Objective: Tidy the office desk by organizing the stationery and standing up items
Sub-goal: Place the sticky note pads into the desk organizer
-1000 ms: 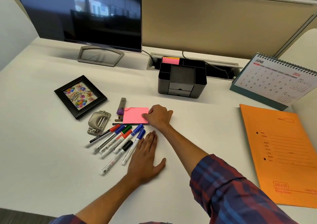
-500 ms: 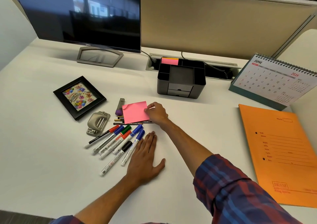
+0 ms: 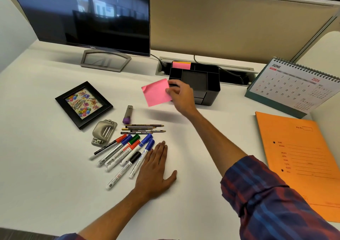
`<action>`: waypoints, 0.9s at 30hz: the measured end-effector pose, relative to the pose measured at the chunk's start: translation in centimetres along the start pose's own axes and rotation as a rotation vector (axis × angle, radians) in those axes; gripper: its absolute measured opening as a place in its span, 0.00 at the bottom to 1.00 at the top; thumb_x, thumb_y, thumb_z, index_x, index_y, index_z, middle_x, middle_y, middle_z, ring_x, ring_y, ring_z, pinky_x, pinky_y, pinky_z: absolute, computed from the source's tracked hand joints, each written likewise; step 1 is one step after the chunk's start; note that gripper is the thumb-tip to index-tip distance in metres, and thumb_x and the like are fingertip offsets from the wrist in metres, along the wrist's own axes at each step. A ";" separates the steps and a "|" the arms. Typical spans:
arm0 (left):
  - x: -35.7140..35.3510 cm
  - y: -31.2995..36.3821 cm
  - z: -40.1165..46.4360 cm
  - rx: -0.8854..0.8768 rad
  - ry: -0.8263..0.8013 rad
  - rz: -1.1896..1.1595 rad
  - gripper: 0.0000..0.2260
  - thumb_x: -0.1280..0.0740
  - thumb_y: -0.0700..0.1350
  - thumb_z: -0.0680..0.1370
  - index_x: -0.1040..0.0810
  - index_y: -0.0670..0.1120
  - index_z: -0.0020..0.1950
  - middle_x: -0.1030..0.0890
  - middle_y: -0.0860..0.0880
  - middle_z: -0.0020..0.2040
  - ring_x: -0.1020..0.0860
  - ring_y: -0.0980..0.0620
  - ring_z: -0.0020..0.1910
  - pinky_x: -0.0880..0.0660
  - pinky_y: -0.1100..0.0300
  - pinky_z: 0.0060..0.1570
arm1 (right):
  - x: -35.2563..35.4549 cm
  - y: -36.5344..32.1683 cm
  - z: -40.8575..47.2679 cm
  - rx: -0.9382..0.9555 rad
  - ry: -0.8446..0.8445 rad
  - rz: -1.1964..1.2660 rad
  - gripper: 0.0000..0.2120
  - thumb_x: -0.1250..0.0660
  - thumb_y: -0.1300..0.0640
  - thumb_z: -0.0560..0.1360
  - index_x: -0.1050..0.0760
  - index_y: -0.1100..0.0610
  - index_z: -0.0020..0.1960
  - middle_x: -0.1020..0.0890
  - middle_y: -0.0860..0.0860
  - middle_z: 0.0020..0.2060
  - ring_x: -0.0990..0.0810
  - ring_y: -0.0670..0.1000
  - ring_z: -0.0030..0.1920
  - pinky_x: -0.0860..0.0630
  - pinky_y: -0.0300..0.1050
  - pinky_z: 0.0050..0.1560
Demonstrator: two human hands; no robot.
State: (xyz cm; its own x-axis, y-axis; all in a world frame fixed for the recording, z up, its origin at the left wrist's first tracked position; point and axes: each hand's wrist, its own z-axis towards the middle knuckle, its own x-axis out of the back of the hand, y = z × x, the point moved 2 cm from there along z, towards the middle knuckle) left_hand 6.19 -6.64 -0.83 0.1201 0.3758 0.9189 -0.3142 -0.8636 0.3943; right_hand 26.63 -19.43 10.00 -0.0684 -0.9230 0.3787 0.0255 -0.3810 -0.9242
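The square pink sticky-note pad (image 3: 156, 92) is held clear of the white worktop (image 3: 46, 166), tilted, with one curled corner pointing left and its flat face toward the camera. It sits just left of the black plastic desk organiser (image 3: 206, 85). The right hand (image 3: 181, 97) pinches the pad's right edge; the fingers (image 3: 173, 84) curl over that edge, and the thumb is hard to make out. The left hand (image 3: 156, 170) lies flat on the worktop, fingers straight and holding nothing, its fingertips touching the blue-capped marker in the loose row of whiteboard markers (image 3: 127, 151). The organiser's lower left front is hidden behind the right hand
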 end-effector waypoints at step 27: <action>0.1 0.0 0.0 -0.003 0.001 -0.005 0.38 0.42 0.63 0.77 0.48 0.43 0.79 0.49 0.47 0.80 0.52 0.52 0.79 0.51 0.53 0.75 | 7.5 -3.0 11.5 0.489 0.229 -1.016 0.13 0.41 0.61 0.79 0.20 0.53 0.56 0.15 0.53 0.45 0.19 0.57 0.45 0.32 0.50 0.51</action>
State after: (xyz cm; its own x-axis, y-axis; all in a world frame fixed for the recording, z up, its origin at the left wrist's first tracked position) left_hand 6.23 -6.64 -0.76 0.1208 0.3802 0.9170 -0.3169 -0.8607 0.3986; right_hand 37.50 -25.83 16.18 -0.4578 -0.1654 0.8735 0.2357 -0.9700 -0.0601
